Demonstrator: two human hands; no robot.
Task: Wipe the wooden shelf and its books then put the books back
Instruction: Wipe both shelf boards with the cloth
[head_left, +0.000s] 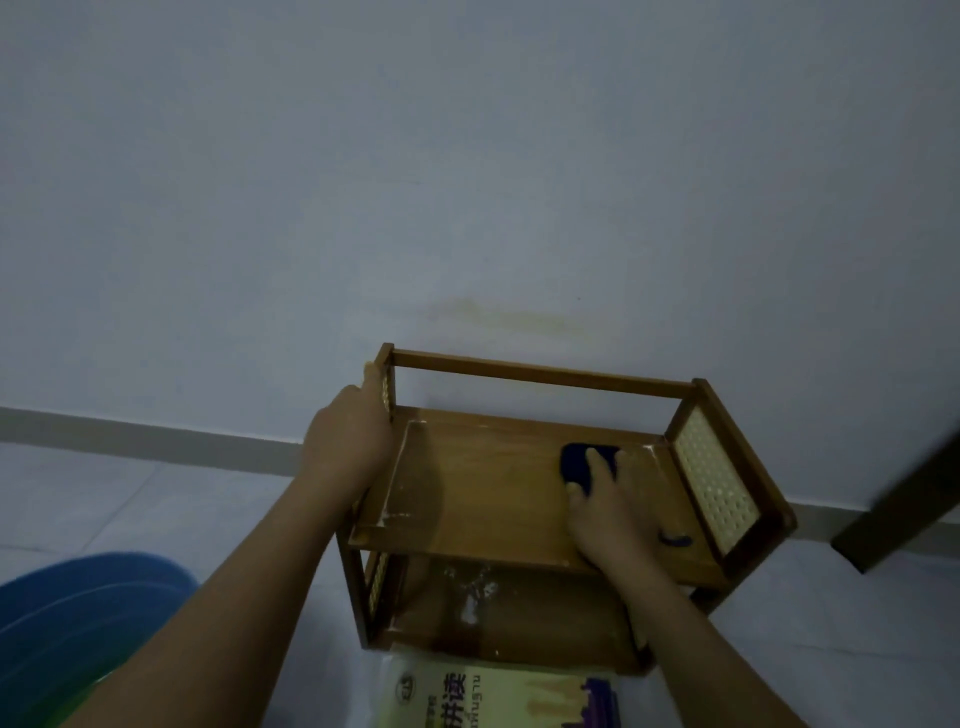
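A small two-tier wooden shelf (488, 483) with woven side panels stands on the floor against the wall. My left hand (347, 439) grips its left side panel near the top. My right hand (613, 506) presses a dark blue cloth (576, 460) flat onto the right part of the upper board, fingers spread over it. White dust marks lie on the lower board (470, 603). A yellow book (493, 699) with printed characters lies flat on the floor in front of the shelf, partly cut off by the frame's bottom edge.
A blue basin (78, 618) sits on the floor at the lower left. A dark wooden furniture leg (904, 499) slants down at the right. A pale wall with a grey skirting board (156, 434) runs behind the shelf.
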